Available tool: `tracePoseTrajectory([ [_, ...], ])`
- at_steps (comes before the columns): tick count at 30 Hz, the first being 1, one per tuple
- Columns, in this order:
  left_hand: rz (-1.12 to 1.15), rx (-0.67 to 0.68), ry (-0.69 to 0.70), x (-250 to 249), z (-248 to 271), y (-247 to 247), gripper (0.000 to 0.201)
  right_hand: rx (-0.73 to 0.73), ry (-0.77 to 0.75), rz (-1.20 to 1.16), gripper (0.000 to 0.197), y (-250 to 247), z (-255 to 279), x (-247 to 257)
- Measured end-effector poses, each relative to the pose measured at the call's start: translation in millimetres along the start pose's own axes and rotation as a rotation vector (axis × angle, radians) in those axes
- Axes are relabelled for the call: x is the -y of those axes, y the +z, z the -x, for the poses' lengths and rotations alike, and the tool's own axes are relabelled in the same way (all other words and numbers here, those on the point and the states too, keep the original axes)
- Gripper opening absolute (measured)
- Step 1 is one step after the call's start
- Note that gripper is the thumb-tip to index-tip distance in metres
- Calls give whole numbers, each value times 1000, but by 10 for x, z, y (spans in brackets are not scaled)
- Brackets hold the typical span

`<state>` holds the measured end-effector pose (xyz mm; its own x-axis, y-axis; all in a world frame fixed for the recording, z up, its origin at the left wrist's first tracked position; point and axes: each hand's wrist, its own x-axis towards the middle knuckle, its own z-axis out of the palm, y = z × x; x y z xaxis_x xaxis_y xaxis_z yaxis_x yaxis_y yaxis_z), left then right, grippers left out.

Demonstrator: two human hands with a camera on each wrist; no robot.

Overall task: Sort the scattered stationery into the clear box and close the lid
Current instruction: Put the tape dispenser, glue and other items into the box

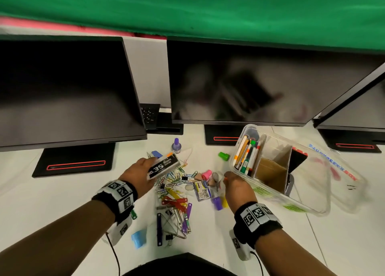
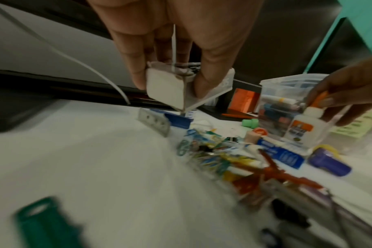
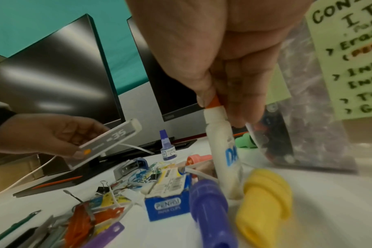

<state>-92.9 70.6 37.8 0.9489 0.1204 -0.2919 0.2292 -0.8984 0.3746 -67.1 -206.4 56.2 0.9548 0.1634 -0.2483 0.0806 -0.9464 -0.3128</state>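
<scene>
My left hand [image 1: 149, 168] holds a black-and-white staples box [image 1: 163, 165] marked "35" above the pile of coloured paper clips [image 1: 173, 180]; its white end [image 2: 166, 89] shows in the left wrist view, pinched between thumb and fingers. My right hand [image 1: 226, 177] pinches the orange cap of a white glue bottle [image 3: 223, 151] that stands upright on the table, just left of the clear box [image 1: 312, 210]. The box is open, its lid [image 1: 345, 171] hinged out to the right. Markers and pencils [image 1: 246, 156] fill its left compartment; cardboard dividers [image 1: 273, 171] split the others.
A purple ink bottle [image 1: 176, 146], green cap [image 1: 224, 156], blue paper-clip carton [image 1: 202, 189], purple [image 1: 217, 202] and yellow [image 3: 265, 201] pieces, binder clips and coloured tags lie around. A blue sharpener [image 1: 138, 238] sits near me. Monitors [image 1: 239, 84] on stands line the back.
</scene>
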Motion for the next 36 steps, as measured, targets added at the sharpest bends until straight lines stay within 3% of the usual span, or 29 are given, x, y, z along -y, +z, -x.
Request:
tracePoseTrajectory([
  [5, 34, 38, 217, -466, 21, -13, 67, -62, -1, 17, 31, -247, 133, 140],
  [8, 19, 22, 353, -755, -2, -57, 62, -216, -18, -183, 31, -488, 206, 138],
  [13, 59, 16, 488, -1242, -17, -83, 64, -104, 79, -661, 36, -697, 75, -21],
  [16, 85, 8, 530, -1469, -47, -36, 66, -152, 149, -780, 31, -883, 81, -209],
  [19, 19, 38, 593, -1647, -85, 16, 67, -270, 186, -729, 26, -1208, 79, -533],
  [21, -79, 74, 655, -1750, -141, 44, 58, -324, 230, -665, 24, -1459, 71, -787],
  [25, -249, 184, 723, -1885, -252, 79, 42, -378, 365, -254, 20, -1798, 12, -1195],
  [30, -274, 194, 707, -1948, -323, 112, 37, -234, 460, 67, 21, -1717, -340, -1532],
  [36, -311, 199, 648, -1977, -387, 182, 40, -3, 601, 157, 38, -1538, -696, -1737],
])
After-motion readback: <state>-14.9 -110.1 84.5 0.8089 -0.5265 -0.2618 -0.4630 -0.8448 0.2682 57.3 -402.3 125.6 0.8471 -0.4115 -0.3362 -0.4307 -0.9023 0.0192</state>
